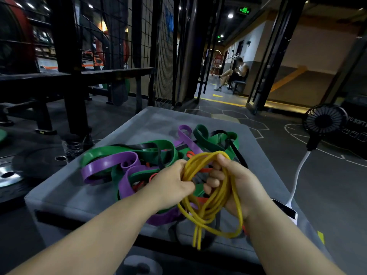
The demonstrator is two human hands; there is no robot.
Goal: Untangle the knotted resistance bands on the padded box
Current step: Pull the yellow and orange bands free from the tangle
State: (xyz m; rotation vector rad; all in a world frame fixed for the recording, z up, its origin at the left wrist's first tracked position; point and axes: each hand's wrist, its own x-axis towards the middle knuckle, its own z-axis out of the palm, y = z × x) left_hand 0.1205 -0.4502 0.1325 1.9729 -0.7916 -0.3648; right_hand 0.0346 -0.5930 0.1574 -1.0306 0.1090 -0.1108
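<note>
Yellow band [206,187] (both hands gripping)

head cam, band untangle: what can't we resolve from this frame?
- Yellow band: how many separate loops, and where the knot sits, hidden by both hands' fingers.
- Left hand fingers: curled under the palm, grip not visible.
- Red band: mostly buried under the green band and purple band.
- Black band: path lost under the pile.
- Phone: partly hidden by the right hand wrist.
</note>
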